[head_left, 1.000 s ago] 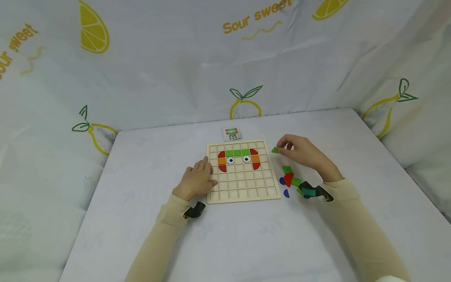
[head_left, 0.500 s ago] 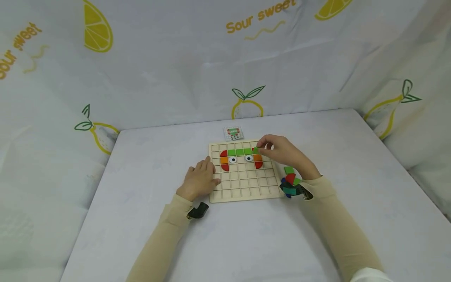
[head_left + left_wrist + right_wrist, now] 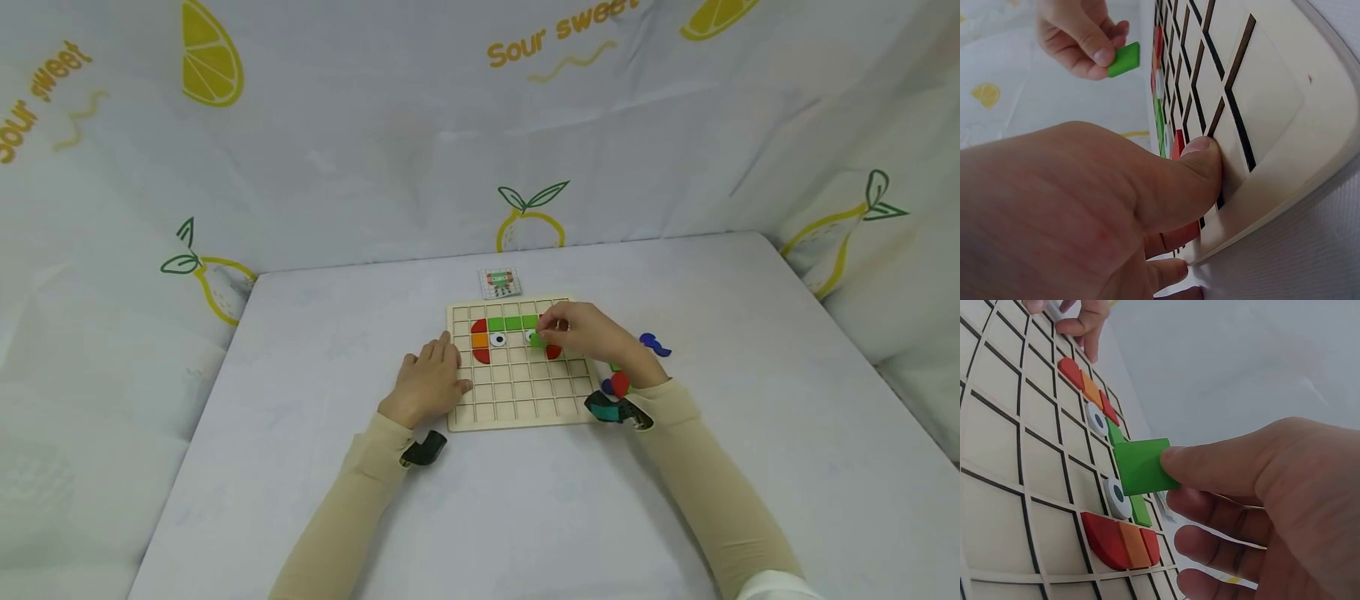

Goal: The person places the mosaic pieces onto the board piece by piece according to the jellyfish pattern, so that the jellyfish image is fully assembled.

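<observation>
Over the far right part of the grid board [image 3: 528, 389] on the desk [image 3: 300, 358], the right hand [image 3: 581, 329] pinches a green tile [image 3: 1142, 466] in its grip, apparently clear of the eye piece [image 3: 1118, 497], while the left hand [image 3: 425, 383] rests on the board's left edge, thumb and fingers apart.

Green tile [image 3: 1138, 469], beige gridded board [image 3: 521, 389], tan sleeves [image 3: 337, 512]

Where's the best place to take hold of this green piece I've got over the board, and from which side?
Probably the right-hand edge of the green piece, coming from above on the right and pinching its broad faces. It's flat and thin, so a pinch suits it, leaving the end toward the board clear. Your right hand has its grip there now.
</observation>
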`<action>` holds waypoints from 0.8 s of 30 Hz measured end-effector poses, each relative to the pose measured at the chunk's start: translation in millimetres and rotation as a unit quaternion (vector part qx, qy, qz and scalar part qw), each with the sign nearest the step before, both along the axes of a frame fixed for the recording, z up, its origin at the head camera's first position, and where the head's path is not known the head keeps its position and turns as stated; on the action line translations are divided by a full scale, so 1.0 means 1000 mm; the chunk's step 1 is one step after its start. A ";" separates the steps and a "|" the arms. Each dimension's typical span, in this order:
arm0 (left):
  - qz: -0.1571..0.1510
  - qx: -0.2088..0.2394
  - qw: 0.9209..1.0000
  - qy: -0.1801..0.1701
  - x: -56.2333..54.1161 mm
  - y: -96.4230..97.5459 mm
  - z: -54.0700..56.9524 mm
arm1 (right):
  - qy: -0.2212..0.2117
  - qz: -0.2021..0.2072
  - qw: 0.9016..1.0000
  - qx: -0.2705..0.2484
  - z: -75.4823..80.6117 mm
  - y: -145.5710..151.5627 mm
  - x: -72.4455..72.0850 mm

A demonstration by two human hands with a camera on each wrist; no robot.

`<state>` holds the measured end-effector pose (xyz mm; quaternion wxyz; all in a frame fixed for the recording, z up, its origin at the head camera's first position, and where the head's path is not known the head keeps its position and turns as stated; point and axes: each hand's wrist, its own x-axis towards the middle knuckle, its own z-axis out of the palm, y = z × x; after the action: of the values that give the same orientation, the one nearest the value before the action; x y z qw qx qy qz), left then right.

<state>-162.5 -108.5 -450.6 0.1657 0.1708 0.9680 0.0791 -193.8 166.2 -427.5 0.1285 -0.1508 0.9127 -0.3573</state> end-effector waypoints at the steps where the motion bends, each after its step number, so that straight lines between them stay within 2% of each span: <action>1: 0.000 0.000 1.000 0.000 0.000 0.000 0.000 | -0.003 0.003 1.000 0.004 -0.001 0.000 0.000; 5: 0.002 -0.005 1.000 -0.003 0.000 0.001 0.001 | -0.006 0.006 1.000 0.015 -0.005 -0.002 -0.001; 14: 0.002 0.014 1.000 0.000 0.001 0.001 0.002 | -0.019 0.002 0.999 0.037 -0.012 -0.006 -0.002; 24: 0.004 0.007 1.000 -0.006 -0.001 0.001 0.001 | 0.010 0.021 0.997 0.079 -0.016 -0.011 -0.002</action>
<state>-163.4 -107.9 -449.7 0.1696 0.1682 0.9671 0.0878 -196.2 155.0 -443.3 0.1385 -0.1627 0.9361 -0.2793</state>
